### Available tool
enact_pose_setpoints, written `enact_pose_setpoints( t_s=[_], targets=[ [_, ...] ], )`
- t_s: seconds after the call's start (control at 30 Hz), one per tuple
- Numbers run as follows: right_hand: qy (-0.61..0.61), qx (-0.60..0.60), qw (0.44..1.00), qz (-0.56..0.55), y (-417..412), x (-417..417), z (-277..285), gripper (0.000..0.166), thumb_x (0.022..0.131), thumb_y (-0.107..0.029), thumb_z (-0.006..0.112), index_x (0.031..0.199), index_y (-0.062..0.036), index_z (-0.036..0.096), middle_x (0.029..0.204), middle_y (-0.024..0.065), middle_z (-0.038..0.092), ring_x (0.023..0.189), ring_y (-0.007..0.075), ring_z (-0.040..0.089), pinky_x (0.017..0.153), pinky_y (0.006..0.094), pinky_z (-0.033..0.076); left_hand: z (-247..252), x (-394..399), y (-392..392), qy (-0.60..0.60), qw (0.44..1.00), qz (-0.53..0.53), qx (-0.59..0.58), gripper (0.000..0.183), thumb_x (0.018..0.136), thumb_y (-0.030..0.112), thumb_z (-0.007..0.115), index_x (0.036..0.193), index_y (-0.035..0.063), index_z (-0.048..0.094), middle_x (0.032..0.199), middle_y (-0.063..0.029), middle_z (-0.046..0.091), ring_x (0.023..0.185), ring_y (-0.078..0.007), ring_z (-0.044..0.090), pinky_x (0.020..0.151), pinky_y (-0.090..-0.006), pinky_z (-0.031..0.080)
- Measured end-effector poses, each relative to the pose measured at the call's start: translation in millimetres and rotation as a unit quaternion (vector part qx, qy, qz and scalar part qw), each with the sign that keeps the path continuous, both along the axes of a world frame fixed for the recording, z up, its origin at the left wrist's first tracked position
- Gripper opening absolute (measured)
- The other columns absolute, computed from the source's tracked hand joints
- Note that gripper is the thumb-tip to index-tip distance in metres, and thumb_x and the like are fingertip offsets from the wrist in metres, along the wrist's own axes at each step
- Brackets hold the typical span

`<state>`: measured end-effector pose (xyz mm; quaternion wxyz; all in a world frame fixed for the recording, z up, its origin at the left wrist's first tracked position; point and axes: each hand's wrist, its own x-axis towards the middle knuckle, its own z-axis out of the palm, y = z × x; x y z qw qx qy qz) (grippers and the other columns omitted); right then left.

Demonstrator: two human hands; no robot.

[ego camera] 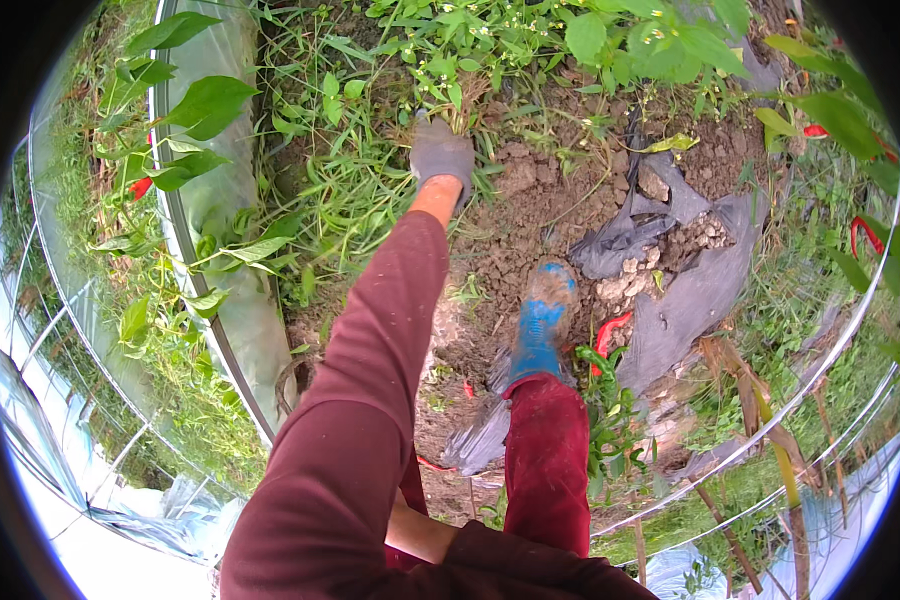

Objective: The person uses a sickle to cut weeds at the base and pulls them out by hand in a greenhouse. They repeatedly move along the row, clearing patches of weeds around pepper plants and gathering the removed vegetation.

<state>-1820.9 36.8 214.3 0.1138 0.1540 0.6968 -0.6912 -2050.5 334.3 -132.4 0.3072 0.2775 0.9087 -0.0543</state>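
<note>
My left hand [442, 154], in a grey work glove, reaches forward to the base of a clump of green weeds [461, 105] with small white flowers. Its fingers are hidden among the stems, so its grip does not show clearly. Pulled or flattened grass [360, 202] lies to its left, and bare brown soil [525, 180] is on its right. The other forearm [418, 531] shows at the bottom, but my right hand is out of view beneath the sleeve.
A muddy blue boot [544, 322] stands on the soil. Torn dark plastic film [682, 300] and a red chili pepper [607, 341] lie to its right. Clear plastic sheeting [229, 150] with a metal rail [184, 225] runs along the left; pepper leaves [210, 105] overhang it.
</note>
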Motion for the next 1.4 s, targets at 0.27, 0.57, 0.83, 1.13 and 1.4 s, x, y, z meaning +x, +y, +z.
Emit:
enact_pose_setpoints(
  t_s=[0.27, 0.57, 0.83, 1.13, 1.4],
  targets=[
    [-0.039, -0.019, 0.995, 0.084, 45.4, -6.1, 5.6, 0.02, 0.079, -0.017, 0.053, 0.091, -0.0075, 0.066, 0.083, 0.0109, 0.067, 0.076, 0.0258, 0.067, 0.058, 0.0384, 0.054, -1.2, -30.1, 1.9, -0.033, 0.988, -0.144, -0.04, 0.025, 0.086, 0.021, 0.053, 0.103, 0.0052, 0.064, 0.103, -0.0158, 0.065, 0.09, -0.0335, 0.064, 0.078, -0.0416, 0.051],
    [-0.172, -0.056, 0.96, 0.214, 109.7, -57.1, 14.7, 0.04, 0.076, -0.01, 0.056, 0.108, 0.0111, 0.044, 0.065, 0.0152, 0.064, 0.059, 0.0258, 0.066, 0.046, 0.0363, 0.05, 164.4, 89.4, -67.7, -0.32, 0.934, -0.032, -0.157, 0.034, 0.08, 0.03, 0.055, 0.094, 0.0009, 0.064, 0.091, -0.0208, 0.065, 0.084, -0.0294, 0.065, 0.073, -0.0365, 0.052],
    [-0.16, -0.044, 0.966, 0.196, 96.1, -56.0, 8.9, 0.042, 0.075, -0.007, 0.057, 0.108, 0.014, 0.042, 0.061, 0.0144, 0.063, 0.056, 0.0247, 0.066, 0.045, 0.0353, 0.05, 149.1, 15.3, -26.2, -0.156, 0.877, -0.382, -0.245, 0.034, 0.091, 0.035, 0.043, 0.111, 0.0147, 0.062, 0.125, -0.008, 0.045, 0.115, -0.023, 0.042, 0.099, -0.0451, 0.026],
    [-0.163, -0.04, 0.974, 0.149, 106.6, -60.4, 12.0, 0.025, 0.076, -0.006, 0.056, 0.094, 0.0069, 0.044, 0.062, 0.0165, 0.063, 0.059, 0.0273, 0.066, 0.049, 0.0364, 0.052, 86.4, -66.7, -34.3, 0.073, 0.909, -0.374, -0.171, 0.045, 0.084, 0.022, 0.051, 0.128, 0.0144, 0.048, 0.142, -0.0093, 0.036, 0.107, -0.0253, 0.055, 0.08, -0.0468, 0.045],
    [-0.149, -0.027, 0.977, 0.153, 97.2, -56.7, 10.9, 0.022, 0.077, -0.007, 0.057, 0.09, 0.0043, 0.045, 0.061, 0.0156, 0.063, 0.059, 0.0262, 0.067, 0.049, 0.0357, 0.053, 71.8, -71.5, -43.0, -0.07, 0.947, -0.217, -0.228, 0.025, 0.082, 0.022, 0.054, 0.09, 0.0051, 0.07, 0.094, -0.0142, 0.068, 0.088, -0.0279, 0.066, 0.07, -0.0395, 0.052]
  ],
)
